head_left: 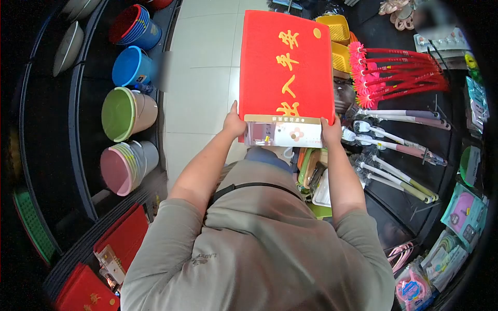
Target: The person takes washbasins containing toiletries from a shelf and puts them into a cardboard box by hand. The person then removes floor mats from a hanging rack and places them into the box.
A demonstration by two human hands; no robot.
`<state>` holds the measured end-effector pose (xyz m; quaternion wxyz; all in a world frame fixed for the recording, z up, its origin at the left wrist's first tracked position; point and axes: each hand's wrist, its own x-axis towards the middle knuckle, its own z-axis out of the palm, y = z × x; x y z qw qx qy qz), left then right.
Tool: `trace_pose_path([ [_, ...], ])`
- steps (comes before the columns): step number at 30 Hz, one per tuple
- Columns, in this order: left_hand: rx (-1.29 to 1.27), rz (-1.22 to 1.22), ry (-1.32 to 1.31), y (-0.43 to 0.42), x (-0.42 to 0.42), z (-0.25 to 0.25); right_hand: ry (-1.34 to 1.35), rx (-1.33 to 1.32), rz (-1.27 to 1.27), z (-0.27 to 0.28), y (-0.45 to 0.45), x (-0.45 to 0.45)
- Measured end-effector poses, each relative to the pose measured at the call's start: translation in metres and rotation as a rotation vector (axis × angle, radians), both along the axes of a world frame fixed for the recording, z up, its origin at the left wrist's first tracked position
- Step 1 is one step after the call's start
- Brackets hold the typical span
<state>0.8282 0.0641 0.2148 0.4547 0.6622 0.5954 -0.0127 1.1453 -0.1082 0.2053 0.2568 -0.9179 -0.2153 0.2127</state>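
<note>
Between my hands is a red doormat (290, 62) with gold Chinese characters, held out in front of my body. My left hand (234, 124) grips its near left edge, with the thumb up along the side and the other fingers hidden beneath. At the near right corner my right hand (331, 130) is closed on the same mat. Along the near edge, between the two hands, lies a white and clear package (282, 133) with a flower print and a gold strip. Whether it is attached to the mat I cannot tell.
Left shelves hold a blue bucket (133, 66), a green bucket (128, 114) and a pink bucket stack (128, 167). Red mats (85, 290) lie lower left. On the right hang red-handled dusters (404, 72) and long-handled brushes (399, 142). Yellow baskets (334, 28) sit beyond the mat; pale floor tiles (202, 103) run left.
</note>
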Motion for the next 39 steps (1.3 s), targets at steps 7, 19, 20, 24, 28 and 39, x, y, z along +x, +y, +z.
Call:
trace_pose_path([
  [7, -0.097, 0.024, -0.014, 0.0, -0.008, 0.011, -0.001, -0.029, -0.002, 0.016, 0.003, -0.013],
  [19, -0.153, 0.247, -0.066, -0.04, -0.182, -0.032, -0.505, 0.248, 0.308, 0.048, -0.006, -0.092],
  [20, -0.162, 0.265, -0.038, -0.049, -0.207, -0.036, -0.365, 0.273, 0.372, 0.056, 0.0, -0.109],
  [24, -0.197, 0.428, 0.104, -0.112, -0.315, -0.074, 0.081, 0.361, 0.71, 0.087, 0.027, -0.196],
  [28, -0.21, 0.672, 0.065, -0.197, -0.392, -0.084, 0.523, 0.215, 1.015, 0.082, 0.044, -0.275],
  [39, -0.099, 1.382, -0.238, -0.415, -0.538, -0.053, 0.772, -0.12, 1.374, 0.047, 0.035, -0.501],
])
